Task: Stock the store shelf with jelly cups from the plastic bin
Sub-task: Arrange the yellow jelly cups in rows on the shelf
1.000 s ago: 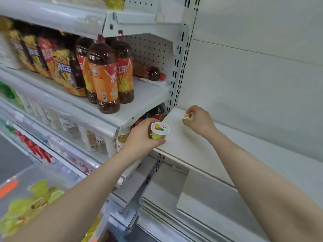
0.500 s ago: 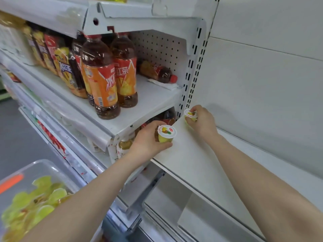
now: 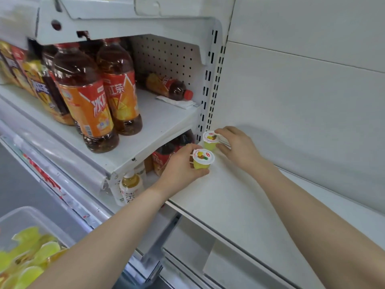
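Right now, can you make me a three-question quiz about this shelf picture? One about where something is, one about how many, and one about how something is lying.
1. Where is the plastic bin?
A) bottom left, below the shelves
B) up on the top shelf
C) hanging on the wall

2. How many jelly cups do the left hand and the right hand hold together?
A) one
B) two
C) five

3. How is the red-capped bottle at the back placed?
A) standing upright
B) upside down
C) lying on its side

Answers:
1 A: the bin sits in the lower left corner of the view.
2 B: the left hand grips the front jelly cup and the right hand pinches the back jelly cup.
3 C: its cap points sideways along the shelf.
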